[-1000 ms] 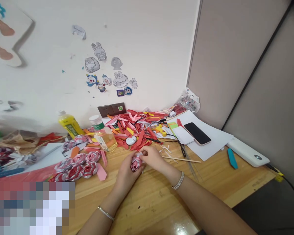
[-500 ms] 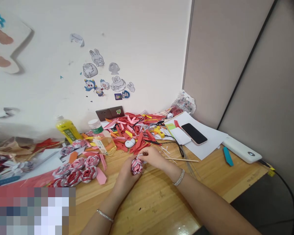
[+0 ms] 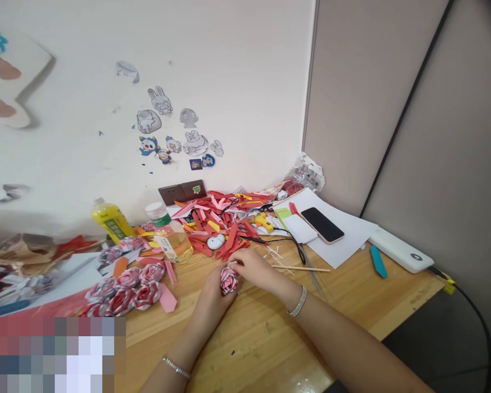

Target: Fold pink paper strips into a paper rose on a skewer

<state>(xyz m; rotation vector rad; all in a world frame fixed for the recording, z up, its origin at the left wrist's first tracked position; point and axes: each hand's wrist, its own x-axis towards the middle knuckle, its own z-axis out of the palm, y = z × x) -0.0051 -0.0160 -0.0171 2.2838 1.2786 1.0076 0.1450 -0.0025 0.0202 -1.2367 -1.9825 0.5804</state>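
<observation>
A pink and white folded-paper rose [image 3: 228, 281] is held just above the wooden table, near the middle of the view. My left hand [image 3: 213, 293] wraps around it from the left and below, fingers closed. At the rose's upper right edge, my right hand [image 3: 254, 267] has its thumb and fingertips pinched on the outer petals. Part of the rose and several fingertips are hidden behind the hands. More finished paper roses [image 3: 152, 295], pink, red and white, lie in a cluster to the left. A loose pink paper strip [image 3: 168, 298] rests beside them.
Behind my hands spreads a heap of red and pink paper strips [image 3: 207, 218], with a yellow glue gun [image 3: 264, 222]. Two bottles, one yellow [image 3: 113, 219] and one clear [image 3: 175, 244], stand left. Rightward are a phone [image 3: 322, 224], a thin stick [image 3: 306, 268] and a white power bank [image 3: 403, 252].
My right fingertips have shifted slightly on the rose's upper edge, and the pale petal between them shows less. My left hand keeps its hold. The view has moved a little.
</observation>
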